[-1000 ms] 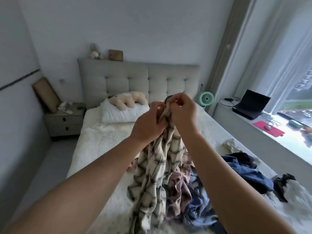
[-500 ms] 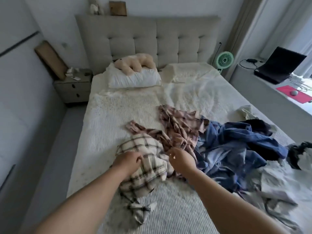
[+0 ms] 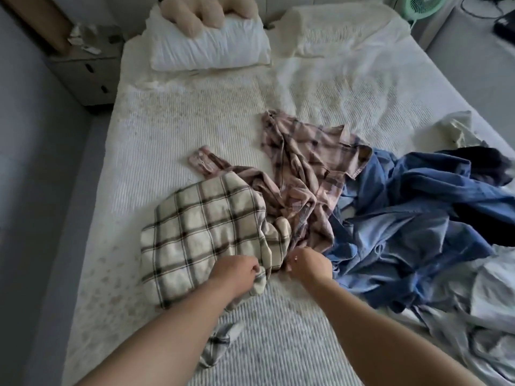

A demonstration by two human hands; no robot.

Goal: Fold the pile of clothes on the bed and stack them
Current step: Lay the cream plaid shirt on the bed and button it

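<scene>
The cream plaid shirt [image 3: 206, 232] is lying toward the bed's [image 3: 172, 115] left edge, both hands pinching its near hem, left hand [image 3: 237, 271] and right hand [image 3: 309, 263] close together, probably to spread it flat beside the unfolded pile [image 3: 390, 218].

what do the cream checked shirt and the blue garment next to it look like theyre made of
Cream checked shirt: probably a soft brushed woven cotton or flannel; matte, slightly fuzzy, the dark check lines look blurred. Blue garment: likely a light denim or chambray; matte, faded paler in patches, with crisp creases.
</scene>
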